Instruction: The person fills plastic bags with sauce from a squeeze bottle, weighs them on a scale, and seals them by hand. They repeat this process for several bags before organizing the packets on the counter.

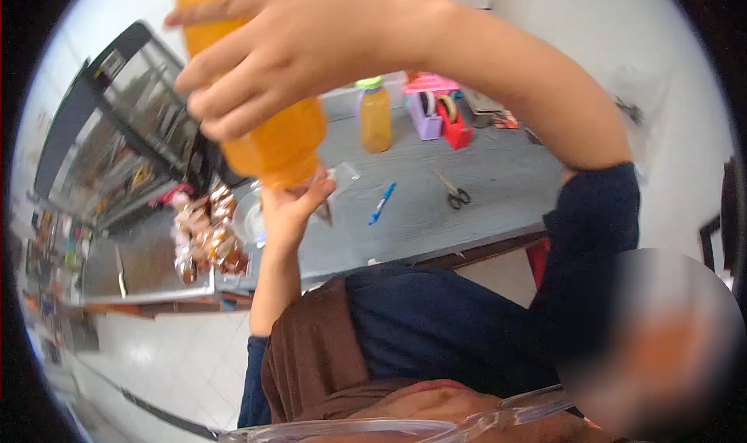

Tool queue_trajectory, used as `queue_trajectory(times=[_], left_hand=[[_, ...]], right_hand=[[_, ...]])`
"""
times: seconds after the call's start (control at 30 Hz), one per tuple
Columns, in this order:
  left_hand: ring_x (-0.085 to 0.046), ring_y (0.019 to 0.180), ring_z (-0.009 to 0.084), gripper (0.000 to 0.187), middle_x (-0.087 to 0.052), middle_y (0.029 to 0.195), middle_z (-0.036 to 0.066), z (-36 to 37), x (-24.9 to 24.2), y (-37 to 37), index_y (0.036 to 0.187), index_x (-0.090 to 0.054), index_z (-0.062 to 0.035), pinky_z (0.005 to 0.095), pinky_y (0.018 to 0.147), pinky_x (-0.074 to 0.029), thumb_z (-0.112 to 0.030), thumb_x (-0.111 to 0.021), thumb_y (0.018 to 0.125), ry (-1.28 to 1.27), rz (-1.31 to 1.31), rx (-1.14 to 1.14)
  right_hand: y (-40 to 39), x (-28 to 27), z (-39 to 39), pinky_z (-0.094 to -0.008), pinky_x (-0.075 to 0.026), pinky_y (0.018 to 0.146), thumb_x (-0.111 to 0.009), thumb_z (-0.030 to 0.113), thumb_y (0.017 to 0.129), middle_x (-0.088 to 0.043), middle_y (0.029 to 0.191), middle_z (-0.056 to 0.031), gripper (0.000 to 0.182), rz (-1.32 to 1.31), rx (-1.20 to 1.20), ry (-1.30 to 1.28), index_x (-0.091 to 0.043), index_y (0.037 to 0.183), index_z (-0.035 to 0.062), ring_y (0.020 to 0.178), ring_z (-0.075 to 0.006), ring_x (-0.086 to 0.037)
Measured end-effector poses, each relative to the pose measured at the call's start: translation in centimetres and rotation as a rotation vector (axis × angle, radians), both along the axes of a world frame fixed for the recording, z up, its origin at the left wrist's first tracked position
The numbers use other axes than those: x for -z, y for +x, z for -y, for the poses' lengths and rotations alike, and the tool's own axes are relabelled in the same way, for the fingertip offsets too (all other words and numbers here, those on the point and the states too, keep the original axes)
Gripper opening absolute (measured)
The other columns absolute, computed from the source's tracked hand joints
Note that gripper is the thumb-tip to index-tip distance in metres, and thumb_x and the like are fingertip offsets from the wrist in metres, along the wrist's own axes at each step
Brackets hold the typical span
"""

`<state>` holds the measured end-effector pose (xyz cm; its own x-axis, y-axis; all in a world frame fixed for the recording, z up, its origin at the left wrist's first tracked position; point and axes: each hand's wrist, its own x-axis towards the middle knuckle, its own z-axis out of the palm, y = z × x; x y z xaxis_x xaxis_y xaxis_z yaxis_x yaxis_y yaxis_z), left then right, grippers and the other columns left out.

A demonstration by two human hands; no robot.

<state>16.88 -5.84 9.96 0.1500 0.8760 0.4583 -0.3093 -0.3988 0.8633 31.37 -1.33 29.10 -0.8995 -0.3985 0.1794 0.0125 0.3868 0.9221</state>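
A large bottle of orange liquid (284, 143) is tilted in the upper left, its narrower end low. My right hand (257, 65) is closed round its side, fingers spread across it. Under that low end is my left hand (288, 209), its thumb beside the bottle's neck and its other fingers mostly hidden. Clear plastic (345, 177) shows just beyond the left hand. A smaller bottle of yellow liquid (375, 120) with a green cap stands upright on the grey table (498, 182).
On the table are a blue pen (382, 204), scissors (457, 198), a purple tape dispenser (425, 117) and a red one (454, 125). Shiny wrapped packets (206, 237) lie at the left, near a dark-framed glass case (128, 116) and a knife (120, 272).
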Motion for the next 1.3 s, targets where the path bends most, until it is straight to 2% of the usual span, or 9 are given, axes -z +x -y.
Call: queue_trajectory(times=[0.07, 0.1, 0.17, 0.27, 0.43, 0.53, 0.7, 1.03, 1.3], left_hand=[[-0.059, 0.086, 0.0155, 0.049, -0.059, 0.096, 0.005, -0.9, 1.6, -1.2, 0.112, -0.054, -0.0026, 0.0262, 0.07, -0.05, -0.007, -0.077, 0.07, -0.163, -0.06, -0.002], [-0.058, 0.086, 0.0151, 0.049, -0.059, 0.094, 0.005, -0.9, 1.8, -1.2, 0.111, -0.053, -0.0026, 0.0257, 0.066, -0.05, -0.007, -0.078, 0.07, -0.071, -0.032, -0.019], [-0.054, 0.083, 0.0145, 0.051, -0.056, 0.09, 0.004, -2.3, 3.2, -1.9, 0.111, -0.048, -0.0006, 0.0265, 0.072, -0.046, -0.008, -0.077, 0.07, -0.032, -0.069, 0.009], [-0.054, 0.084, 0.014, 0.044, -0.056, 0.093, 0.006, -1.7, 2.3, -1.4, 0.108, -0.05, 0.0, 0.0272, 0.078, -0.043, -0.01, -0.076, 0.073, -0.04, -0.032, 0.001], [-0.054, 0.083, 0.0124, 0.042, -0.056, 0.094, 0.006, -2.9, 3.2, -1.9, 0.109, -0.047, -0.0024, 0.0246, 0.071, -0.043, -0.011, -0.073, 0.078, 0.008, -0.058, -0.03], [-0.053, 0.082, 0.0109, 0.039, -0.056, 0.093, 0.004, -1.2, 1.4, -1.0, 0.107, -0.047, -0.0036, 0.0251, 0.072, -0.042, -0.012, -0.072, 0.079, -0.031, -0.08, -0.051], [-0.052, 0.074, 0.0084, 0.036, -0.056, 0.088, 0.003, -1.8, 2.0, -1.8, 0.106, -0.048, -0.0038, 0.0206, 0.062, -0.039, -0.012, -0.071, 0.08, 0.01, -0.084, -0.046], [-0.052, 0.077, 0.0113, 0.045, -0.056, 0.092, 0.005, -2.9, 3.6, -4.5, 0.11, -0.045, -0.0043, 0.0225, 0.068, -0.041, -0.013, -0.074, 0.076, -0.077, -0.144, 0.009], [-0.052, 0.082, 0.0138, 0.044, -0.055, 0.089, 0.004, -0.8, 2.3, -2.7, 0.107, -0.046, -0.0039, 0.0272, 0.077, -0.04, -0.013, -0.075, 0.075, 0.024, -0.042, -0.074]], right_hand=[[0.3, 0.0, 1.2, -0.047, -0.025, 0.115, -0.059, 0.008, 0.077, -0.054, 0.114, 0.0087, 0.045, 0.028, 0.128, 0.02, -0.05, 0.118, 0.0245, 0.121, -0.0102, -0.047], [0.3, 0.0, 1.3, -0.0467, -0.025, 0.115, -0.058, 0.008, 0.078, -0.053, 0.115, 0.0099, 0.048, 0.039, 0.186, 0.025, -0.048, 0.121, 0.0272, 0.121, -0.0092, -0.046], [0.5, 0.4, 0.0, -0.046, -0.026, 0.115, -0.058, 0.008, 0.078, -0.052, 0.104, 0.0126, 0.031, -0.063, -0.013, 0.043, -0.049, 0.105, 0.0219, 0.118, -0.0071, -0.048], [0.5, 0.7, -0.2, -0.0459, -0.027, 0.113, -0.058, 0.008, 0.078, -0.052, 0.104, 0.0119, 0.033, -0.061, 0.036, 0.071, -0.048, 0.106, 0.0218, 0.118, -0.0073, -0.048], [0.9, 0.3, 0.3, -0.047, -0.028, 0.113, -0.058, 0.009, 0.078, -0.051, 0.105, 0.0119, 0.034, -0.046, 0.083, 0.136, -0.046, 0.106, 0.0219, 0.118, -0.0077, -0.048], [0.9, 0.0, 1.2, -0.051, -0.03, 0.112, -0.053, 0.008, 0.083, -0.049, 0.118, 0.0094, 0.04, 0.038, 0.238, 0.152, -0.045, 0.12, 0.0215, 0.126, -0.0113, -0.041], [0.9, 0.5, 1.1, -0.0491, -0.029, 0.112, -0.057, 0.009, 0.08, -0.05, 0.11, 0.0111, 0.034, -0.012, 0.18, 0.158, -0.045, 0.11, 0.0218, 0.123, -0.0092, -0.044], [0.1, 0.7, 1.4, -0.0484, -0.029, 0.113, -0.061, 0.007, 0.077, -0.05, 0.11, 0.0115, 0.037, -0.046, 0.102, 0.145, -0.045, 0.107, 0.0221, 0.122, -0.0097, -0.045], [-0.1, 0.8, 2.0, -0.0518, -0.029, 0.112, -0.062, 0.003, 0.076, -0.049, 0.117, 0.0082, 0.048, 0.013, 0.186, 0.134, -0.044, 0.116, 0.021, 0.127, -0.0118, -0.042]])
